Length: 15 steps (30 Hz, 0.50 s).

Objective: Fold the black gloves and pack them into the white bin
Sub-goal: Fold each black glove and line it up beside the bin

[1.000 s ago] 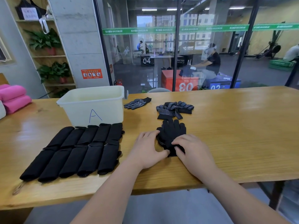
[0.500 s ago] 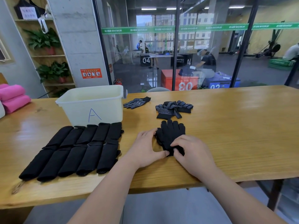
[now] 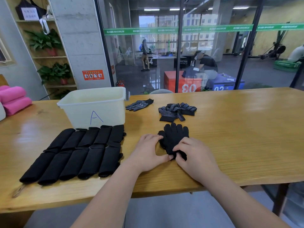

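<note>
Ten folded gloves (image 3: 74,153) lie in two neat rows on the table (image 3: 238,129), just in front of the white bin (image 3: 93,111). That part of the job looks done. None of them seems to be in the bin yet, though its bottom is hidden, so the packing is still to come. There is more folding left too. One spotted glove (image 3: 139,104) lies alone behind the bin's right side, and a small heap of gloves (image 3: 177,111) waits a little farther right. Right now the person works on the black gloves (image 3: 174,137) that lie flat near the table's front edge, with their fingers pointing away. The left hand (image 3: 148,150) lies open on the table, its fingertips touching the left side of these gloves and its thumb close to the cuff. The right hand (image 3: 197,157) curls its fingers and pinches the cuff end. So this fold has only just started. Compared with a moment before, very little has changed. The gloves stay in the same spot, but the right hand's fingers have curled tighter round the cuff, which now looks a bit bunched up.
</note>
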{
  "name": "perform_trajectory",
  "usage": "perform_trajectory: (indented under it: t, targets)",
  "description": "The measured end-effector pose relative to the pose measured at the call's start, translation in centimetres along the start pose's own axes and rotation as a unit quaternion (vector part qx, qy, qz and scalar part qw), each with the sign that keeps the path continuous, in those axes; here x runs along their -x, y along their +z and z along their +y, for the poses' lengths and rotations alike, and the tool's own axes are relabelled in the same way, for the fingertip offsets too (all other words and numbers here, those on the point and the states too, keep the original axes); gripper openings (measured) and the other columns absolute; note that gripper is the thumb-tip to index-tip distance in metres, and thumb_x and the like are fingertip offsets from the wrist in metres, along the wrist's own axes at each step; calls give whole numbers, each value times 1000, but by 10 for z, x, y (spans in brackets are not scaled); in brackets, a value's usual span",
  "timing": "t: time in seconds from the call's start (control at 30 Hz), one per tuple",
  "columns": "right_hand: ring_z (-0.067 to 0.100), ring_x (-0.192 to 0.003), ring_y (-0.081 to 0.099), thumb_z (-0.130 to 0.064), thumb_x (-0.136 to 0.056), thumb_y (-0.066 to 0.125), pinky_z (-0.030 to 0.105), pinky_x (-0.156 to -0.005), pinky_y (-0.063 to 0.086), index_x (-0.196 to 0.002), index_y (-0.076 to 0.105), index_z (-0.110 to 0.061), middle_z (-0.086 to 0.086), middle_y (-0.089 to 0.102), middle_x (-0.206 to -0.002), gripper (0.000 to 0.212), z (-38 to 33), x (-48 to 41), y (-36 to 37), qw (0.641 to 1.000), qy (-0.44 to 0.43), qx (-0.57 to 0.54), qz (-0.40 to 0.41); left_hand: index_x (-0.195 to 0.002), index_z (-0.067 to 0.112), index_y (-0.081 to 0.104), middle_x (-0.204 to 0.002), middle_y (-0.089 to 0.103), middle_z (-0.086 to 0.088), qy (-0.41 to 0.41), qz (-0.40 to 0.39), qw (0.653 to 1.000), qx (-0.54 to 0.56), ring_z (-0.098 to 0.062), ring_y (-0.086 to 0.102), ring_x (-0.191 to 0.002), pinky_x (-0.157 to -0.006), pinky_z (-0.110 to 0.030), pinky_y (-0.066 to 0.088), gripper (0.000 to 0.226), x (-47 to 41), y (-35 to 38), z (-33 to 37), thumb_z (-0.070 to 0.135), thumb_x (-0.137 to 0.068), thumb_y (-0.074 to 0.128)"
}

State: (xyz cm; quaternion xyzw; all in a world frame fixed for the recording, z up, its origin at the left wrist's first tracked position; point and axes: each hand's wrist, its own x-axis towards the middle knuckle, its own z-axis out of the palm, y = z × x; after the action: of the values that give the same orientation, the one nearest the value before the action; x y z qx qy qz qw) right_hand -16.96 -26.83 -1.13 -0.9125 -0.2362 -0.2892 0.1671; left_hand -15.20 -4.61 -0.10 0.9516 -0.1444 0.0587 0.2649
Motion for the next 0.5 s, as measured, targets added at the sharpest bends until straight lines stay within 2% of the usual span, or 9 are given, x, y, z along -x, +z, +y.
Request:
perform_trajectory:
  t: [0.17, 0.33, 0.5]
  targets:
    - [7, -86, 55, -32, -85, 58, 29, -74, 51, -92, 73, -30, -19, 61, -91, 17, 0, 0, 2, 1000, 21, -12, -15, -160, 26, 42, -163, 37, 11, -3, -10, 1000, -16, -10, 17, -153, -128, -39, 24, 98, -1, 0, 1, 79, -81, 65]
    - [3, -83, 51, -32, -84, 59, 23, -71, 46, -88, 71, -31, -20, 60, -88, 12, 0, -1, -1, 999, 34, -7, -17, -162, 27, 38, -164, 36, 11, -6, -18, 1000, -23, -11, 18, -153, -128, -41, 25, 106, -1, -1, 2, 84, -77, 62]
    - [2, -84, 51, -42, -83, 50, 24, -71, 45, -85, 70, -35, -23, 63, -88, 22, -4, -1, -4, 999, 41, -2, -29, -164, 31, 35, -166, 32, 13, -8, -37, 999, -28, -12, 19, -154, -128, -45, 26, 113, -1, -2, 3, 89, -71, 63]
